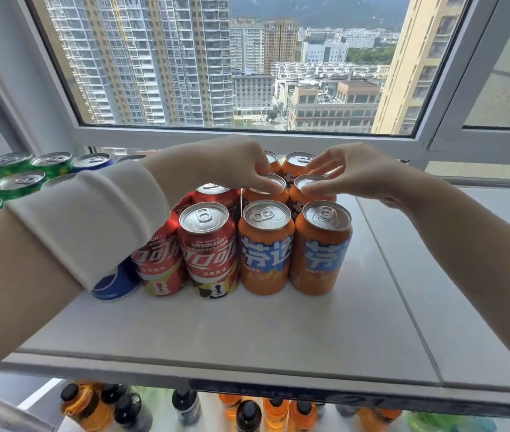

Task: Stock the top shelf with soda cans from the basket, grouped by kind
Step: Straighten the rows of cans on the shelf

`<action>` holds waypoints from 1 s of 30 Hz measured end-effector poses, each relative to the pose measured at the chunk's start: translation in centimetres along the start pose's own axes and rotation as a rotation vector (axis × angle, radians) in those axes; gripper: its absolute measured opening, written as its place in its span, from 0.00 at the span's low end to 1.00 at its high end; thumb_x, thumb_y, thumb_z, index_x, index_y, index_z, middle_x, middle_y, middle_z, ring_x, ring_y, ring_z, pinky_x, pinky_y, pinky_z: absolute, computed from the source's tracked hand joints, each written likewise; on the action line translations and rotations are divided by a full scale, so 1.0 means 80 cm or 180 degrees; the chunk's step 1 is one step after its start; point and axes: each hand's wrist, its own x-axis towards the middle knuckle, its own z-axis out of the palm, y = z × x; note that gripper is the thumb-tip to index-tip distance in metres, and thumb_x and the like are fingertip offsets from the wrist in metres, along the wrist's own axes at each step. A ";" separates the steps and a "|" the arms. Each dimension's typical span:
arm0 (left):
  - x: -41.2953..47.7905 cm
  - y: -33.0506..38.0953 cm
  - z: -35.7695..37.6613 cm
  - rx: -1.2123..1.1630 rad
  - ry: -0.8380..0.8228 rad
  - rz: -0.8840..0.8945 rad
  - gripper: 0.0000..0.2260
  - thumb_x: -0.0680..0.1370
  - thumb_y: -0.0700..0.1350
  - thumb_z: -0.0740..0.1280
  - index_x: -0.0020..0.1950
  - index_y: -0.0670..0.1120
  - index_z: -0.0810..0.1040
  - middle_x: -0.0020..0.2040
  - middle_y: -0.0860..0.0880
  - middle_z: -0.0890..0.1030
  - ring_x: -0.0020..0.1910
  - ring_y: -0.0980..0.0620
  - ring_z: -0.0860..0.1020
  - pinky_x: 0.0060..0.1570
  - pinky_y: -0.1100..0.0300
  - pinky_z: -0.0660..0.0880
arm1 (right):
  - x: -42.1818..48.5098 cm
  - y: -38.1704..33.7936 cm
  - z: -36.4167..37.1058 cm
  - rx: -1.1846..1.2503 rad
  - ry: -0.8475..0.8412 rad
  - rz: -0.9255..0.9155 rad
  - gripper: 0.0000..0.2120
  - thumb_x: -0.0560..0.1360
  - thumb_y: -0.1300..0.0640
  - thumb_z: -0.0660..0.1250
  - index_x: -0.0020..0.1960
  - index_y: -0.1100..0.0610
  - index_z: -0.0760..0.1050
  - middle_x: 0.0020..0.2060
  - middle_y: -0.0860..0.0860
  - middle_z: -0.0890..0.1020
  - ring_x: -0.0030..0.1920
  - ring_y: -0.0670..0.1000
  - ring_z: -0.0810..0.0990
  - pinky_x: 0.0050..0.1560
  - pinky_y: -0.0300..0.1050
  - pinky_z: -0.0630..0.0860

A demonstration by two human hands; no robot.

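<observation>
Judging by the top shelf [278,332], stocking looks nearly done: green cans [20,179], blue cans [91,160], Coca-Cola cans [210,244] and Fanta cans [266,254] stand upright in separate blocks. The left hand [238,169] pinches the rim of one middle-row Fanta can [275,181] with curled fingers, and the right hand [353,173] pinches the neighbouring Fanta can [305,183]. With the basket out of view, what remains cannot be told.

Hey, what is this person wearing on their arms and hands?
The left arm has a wide white fabric band at the wrist, bare forearm behind it. The right arm is bare, no sleeve showing. Left hand and right hand are ungloved, no rings or watch visible.
</observation>
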 end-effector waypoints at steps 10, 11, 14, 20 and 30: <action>0.050 -0.014 -0.009 0.0393 0.0301 -0.0127 0.28 0.75 0.57 0.65 0.69 0.43 0.67 0.68 0.45 0.71 0.65 0.47 0.71 0.67 0.54 0.65 | 0.052 0.004 -0.004 -0.0635 0.0749 -0.0163 0.26 0.68 0.48 0.73 0.60 0.62 0.74 0.57 0.56 0.79 0.56 0.52 0.77 0.58 0.43 0.72; 0.058 -0.016 -0.008 0.0446 0.0210 -0.0162 0.30 0.74 0.57 0.65 0.71 0.44 0.66 0.69 0.45 0.70 0.66 0.46 0.69 0.68 0.51 0.64 | 0.058 0.005 -0.003 -0.0701 0.0617 -0.0114 0.27 0.68 0.48 0.73 0.61 0.61 0.73 0.58 0.55 0.78 0.57 0.52 0.77 0.60 0.43 0.71; 0.071 -0.018 -0.007 0.0350 0.0037 -0.0139 0.29 0.74 0.56 0.67 0.71 0.45 0.66 0.68 0.46 0.72 0.65 0.47 0.71 0.66 0.54 0.65 | 0.069 0.007 0.000 -0.0693 0.0399 -0.0049 0.30 0.66 0.50 0.75 0.63 0.60 0.72 0.60 0.54 0.78 0.58 0.52 0.76 0.57 0.40 0.69; 0.077 -0.024 -0.006 0.0056 0.0150 -0.0094 0.24 0.73 0.52 0.70 0.66 0.45 0.73 0.63 0.47 0.77 0.60 0.48 0.75 0.57 0.59 0.67 | 0.079 0.014 0.002 -0.0389 0.0416 -0.0005 0.29 0.64 0.54 0.77 0.62 0.61 0.74 0.58 0.54 0.79 0.52 0.49 0.76 0.52 0.39 0.71; 0.066 -0.018 -0.012 0.0343 0.0046 0.0089 0.23 0.74 0.54 0.68 0.65 0.46 0.74 0.63 0.48 0.77 0.60 0.48 0.75 0.55 0.58 0.68 | 0.069 0.013 0.000 -0.0182 0.0273 -0.0005 0.26 0.64 0.57 0.77 0.60 0.59 0.75 0.53 0.53 0.79 0.50 0.49 0.76 0.51 0.42 0.73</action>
